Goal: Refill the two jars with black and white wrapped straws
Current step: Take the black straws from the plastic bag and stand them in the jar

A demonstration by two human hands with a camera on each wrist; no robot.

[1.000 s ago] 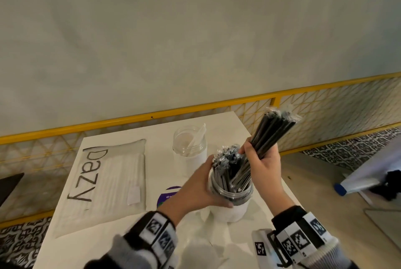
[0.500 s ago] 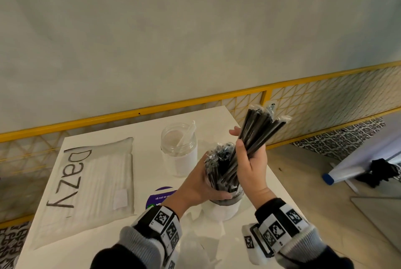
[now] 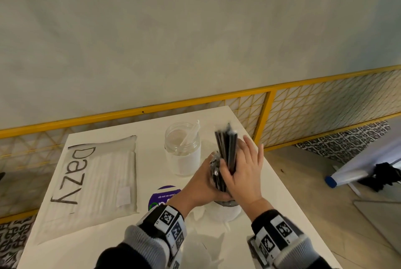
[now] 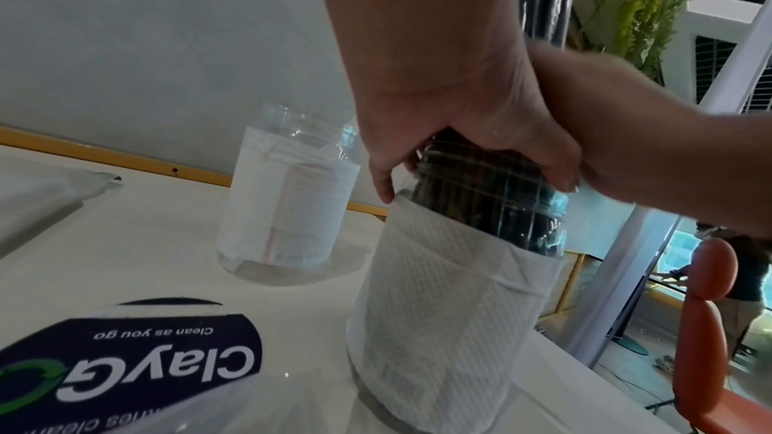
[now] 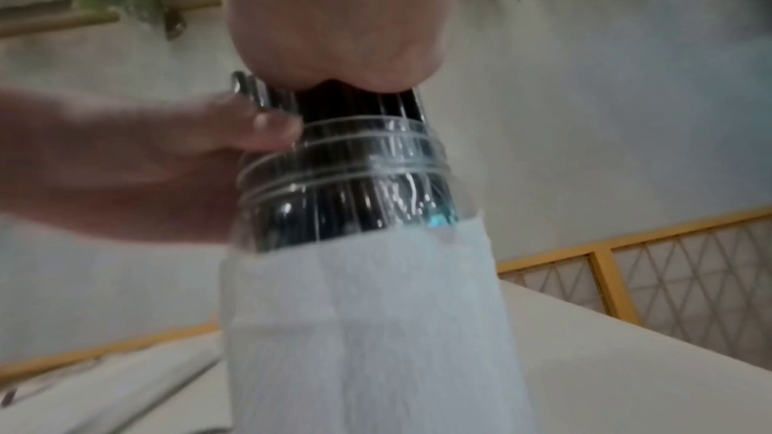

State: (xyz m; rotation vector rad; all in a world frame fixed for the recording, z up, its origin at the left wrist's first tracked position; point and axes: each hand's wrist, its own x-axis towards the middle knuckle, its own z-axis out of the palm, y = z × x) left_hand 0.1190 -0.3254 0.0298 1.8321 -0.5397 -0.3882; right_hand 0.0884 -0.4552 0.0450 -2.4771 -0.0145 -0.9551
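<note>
black wrapped straws [image 3: 226, 149] upright in the near towel-wrapped jar [image 3: 225, 212], sandwiched between both hands, tops above the fingertips. right hand [image 3: 245, 173] flat against the bundle's right side, fingers straight and spread. left hand [image 3: 199, 184] curled round the jar's threaded neck. far jar [image 3: 184, 151] on the white table [image 3: 152, 130], just one white wrapped straw [image 3: 191, 134] leaning inside.

White bench [image 3: 97, 236]: carries two clear jars, each wrapped in white paper low down
Far jar [image 3: 183, 160]: upright, one white straw [image 3: 191, 134] leaning inside
Near jar [image 3: 225, 212]: packed with black wrapped straws [image 3: 227, 149], bundle upright, blurred at the top
Left hand [image 3: 201, 184]: curled round the near jar's neck
Right hand [image 3: 245, 171]: fingers straight, palm and thumb against the bundle
Pouch [image 3: 93, 182] lettered "Dazy": flat, bench's left
Round purple sticker [image 3: 161, 196]: between pouch and near jar
Yellow railing [image 3: 195, 99]: behind the bench
</note>
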